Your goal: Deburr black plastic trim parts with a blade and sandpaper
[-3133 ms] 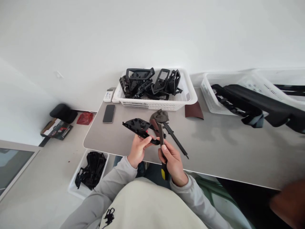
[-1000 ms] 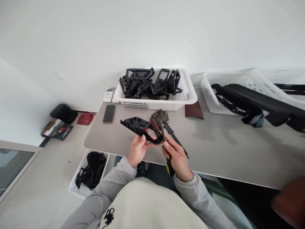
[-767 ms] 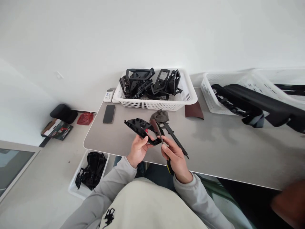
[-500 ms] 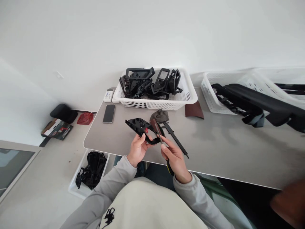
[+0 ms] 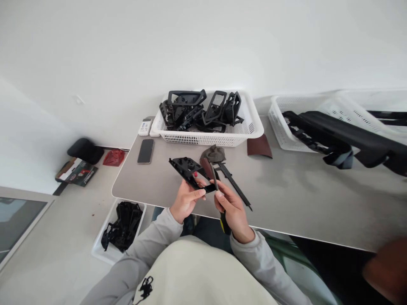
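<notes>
A grey table (image 5: 295, 199) carries a white basket (image 5: 251, 127) of black parts at its far edge; its near right stretch lies bare. Before the basket, the left hand (image 5: 187, 201) grips a black plastic part (image 5: 187, 168), just above a cloth (image 5: 212, 153) and black strip (image 5: 235, 186). The right hand (image 5: 232, 207) clasps a yellow-ended tool (image 5: 219, 199) against the part.

My left hand (image 5: 187, 199) and right hand (image 5: 232, 207) meet over the near edge of the tabletop (image 5: 302, 199). A basket of plastic parts (image 5: 206, 112) sits at the far edge, a remote (image 5: 145, 126) touching its left side, a phone (image 5: 145, 151) before that. A sanding sheet (image 5: 259, 146) lies at the basket's right; a second basket (image 5: 286, 127) stands farther right. A bin (image 5: 119, 226) rests on the floor by the near left corner.
</notes>
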Tool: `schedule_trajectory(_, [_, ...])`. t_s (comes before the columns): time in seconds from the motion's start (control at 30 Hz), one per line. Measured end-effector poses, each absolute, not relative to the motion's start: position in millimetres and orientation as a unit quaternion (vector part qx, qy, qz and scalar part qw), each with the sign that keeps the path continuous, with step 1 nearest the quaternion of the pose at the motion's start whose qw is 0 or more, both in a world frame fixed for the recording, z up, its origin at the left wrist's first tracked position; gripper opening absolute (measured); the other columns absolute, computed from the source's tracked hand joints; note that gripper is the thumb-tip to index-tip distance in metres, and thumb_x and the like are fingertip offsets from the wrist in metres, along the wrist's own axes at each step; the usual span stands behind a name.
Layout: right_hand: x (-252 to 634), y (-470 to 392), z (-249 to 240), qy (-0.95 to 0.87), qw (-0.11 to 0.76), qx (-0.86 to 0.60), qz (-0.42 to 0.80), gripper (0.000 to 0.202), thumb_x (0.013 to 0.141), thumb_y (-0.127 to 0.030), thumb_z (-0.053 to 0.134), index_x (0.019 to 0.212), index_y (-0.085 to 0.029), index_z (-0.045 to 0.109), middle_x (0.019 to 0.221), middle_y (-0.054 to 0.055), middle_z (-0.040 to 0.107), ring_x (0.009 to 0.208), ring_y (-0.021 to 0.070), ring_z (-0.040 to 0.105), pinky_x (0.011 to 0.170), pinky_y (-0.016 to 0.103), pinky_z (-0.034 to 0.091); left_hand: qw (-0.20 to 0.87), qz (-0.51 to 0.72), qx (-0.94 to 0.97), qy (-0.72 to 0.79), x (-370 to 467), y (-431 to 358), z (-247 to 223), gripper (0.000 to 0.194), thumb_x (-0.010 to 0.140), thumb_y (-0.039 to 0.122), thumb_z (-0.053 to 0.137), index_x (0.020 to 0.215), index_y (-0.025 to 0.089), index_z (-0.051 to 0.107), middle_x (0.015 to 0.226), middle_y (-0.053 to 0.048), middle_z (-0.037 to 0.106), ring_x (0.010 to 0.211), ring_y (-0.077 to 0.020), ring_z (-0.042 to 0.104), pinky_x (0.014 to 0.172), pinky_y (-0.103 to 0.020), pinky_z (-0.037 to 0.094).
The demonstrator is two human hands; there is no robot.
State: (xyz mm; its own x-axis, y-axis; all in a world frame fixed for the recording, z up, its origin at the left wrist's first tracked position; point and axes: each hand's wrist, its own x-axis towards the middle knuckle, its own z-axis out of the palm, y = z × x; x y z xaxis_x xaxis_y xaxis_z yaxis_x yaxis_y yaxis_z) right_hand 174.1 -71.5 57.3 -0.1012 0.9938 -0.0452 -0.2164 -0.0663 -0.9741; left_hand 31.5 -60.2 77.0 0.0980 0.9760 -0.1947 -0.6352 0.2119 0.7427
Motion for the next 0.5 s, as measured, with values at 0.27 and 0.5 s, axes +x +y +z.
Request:
schedule_trajectory(0.27, [169.0, -73.1, 54.2, -0.429, 0.522, -0.428, 0.6, 0.053, 0.081, -0.051, 0.064, 0.122, -0.018, 0.06, 0.048, -0.009, 0.038, 0.042, 0.0079, 0.029, 0.041, 0.023, 0.022, 0.698, 0.587, 0.243, 0.331, 32.3, -60.4, 74.5, 0.057, 0.062, 0.028, 0.084, 0.11, 0.021, 0.055, 0.087, -0.002, 0.071, 0.081, -0.0157, 0.065, 0.065, -0.025, 0.05])
schedule_trajectory(0.5, [170.4, -72.9, 52.1, -0.498, 0.493, -0.453, 0.551, 0.056, 0.089, -0.05, 0.053, 0.134, -0.016, 0.055, 0.05, -0.008, 0.039, 0.043, 0.0093, 0.032, 0.041, 0.023, 0.028, 0.673, 0.606, 0.256, 0.339, 33.3, -58.7, 74.2, 0.044, 0.072, 0.039, 0.076, 0.106, 0.02, 0.058, 0.085, -0.004, 0.072, 0.079, -0.0158, 0.066, 0.07, -0.027, 0.05])
